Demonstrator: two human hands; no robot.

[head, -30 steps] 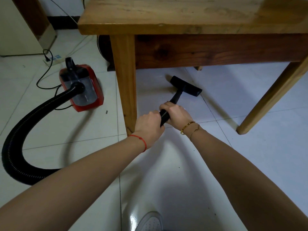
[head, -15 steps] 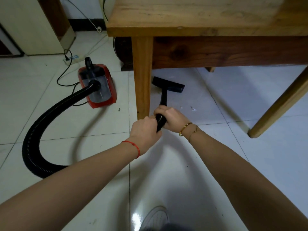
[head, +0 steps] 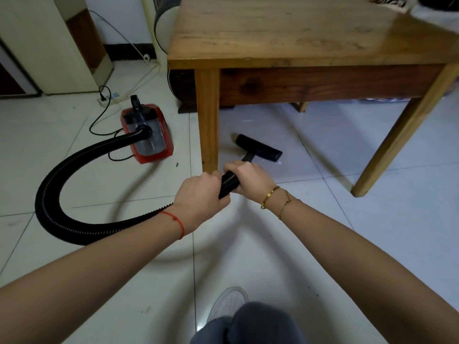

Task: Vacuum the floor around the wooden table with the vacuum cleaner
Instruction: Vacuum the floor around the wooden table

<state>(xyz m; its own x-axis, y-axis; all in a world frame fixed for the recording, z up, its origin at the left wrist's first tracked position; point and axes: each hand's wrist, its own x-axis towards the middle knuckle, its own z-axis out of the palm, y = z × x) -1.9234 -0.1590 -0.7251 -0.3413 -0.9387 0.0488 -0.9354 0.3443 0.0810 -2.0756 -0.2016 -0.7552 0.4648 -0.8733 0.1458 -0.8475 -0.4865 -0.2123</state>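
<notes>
Fingers of both hands are wrapped round the black ribbed hose (head: 229,182) near its nozzle end: the left hand (head: 198,199) holds the nearer stretch, the right hand (head: 250,178) holds just ahead of it, thumbs and knuckles close together at frame centre.

Floor nozzle (head: 259,148) lies flat on the white tile floor (head: 273,244), just right of the near left leg (head: 207,120) of the wooden table (head: 285,33), under the table's front edge. Hose loops away to the left of frame and back up to the red vacuum cleaner (head: 147,134), which sits on the floor left of the leg; its cord runs to a power strip (head: 111,98) in the upper left.

Progress, as judged: work is under way, nozzle engaged at one corner only. A small white fleck lies beside the nozzle's right end, a dark speck sits on the tile between canister and leg, and more specks show lower right of frame. These suggest the near floor is not yet done. Floor by the right leg (head: 402,135) and behind the table is presumably still to cover; the far side is hidden.
</notes>
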